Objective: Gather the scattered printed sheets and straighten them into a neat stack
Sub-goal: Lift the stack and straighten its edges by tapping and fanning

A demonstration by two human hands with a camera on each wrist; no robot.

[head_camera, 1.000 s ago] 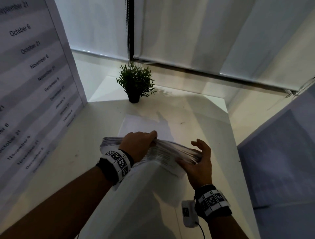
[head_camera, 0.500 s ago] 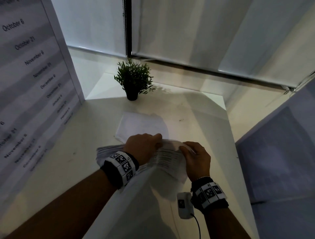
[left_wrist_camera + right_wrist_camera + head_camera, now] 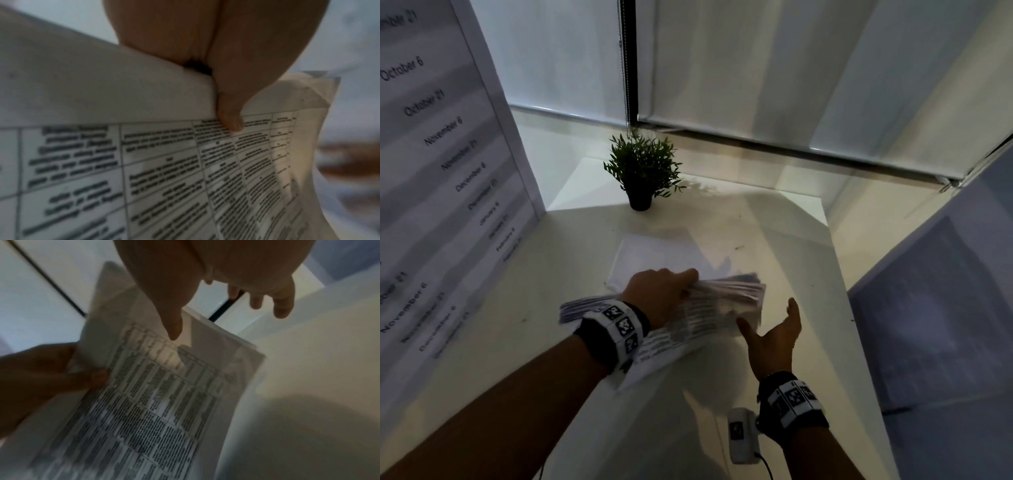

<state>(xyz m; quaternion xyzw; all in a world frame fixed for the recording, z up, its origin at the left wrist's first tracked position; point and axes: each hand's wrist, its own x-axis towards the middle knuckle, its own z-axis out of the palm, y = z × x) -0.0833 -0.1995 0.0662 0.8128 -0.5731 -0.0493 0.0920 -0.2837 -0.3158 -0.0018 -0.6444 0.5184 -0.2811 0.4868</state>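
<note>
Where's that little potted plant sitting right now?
In the head view, the potted plant stands at the table's far edge, left of centre, beyond a loose sheet.

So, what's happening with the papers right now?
Left hand grips the printed sheets, uneven. Right hand open, off them. One sheet left on table. Nothing in the way.

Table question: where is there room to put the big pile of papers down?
The table looks bare right of the loose sheet, out to its right edge, and left of the pile, toward the calendar board. It is crowded mid-table: left hand, right hand, with the plant behind.
</note>
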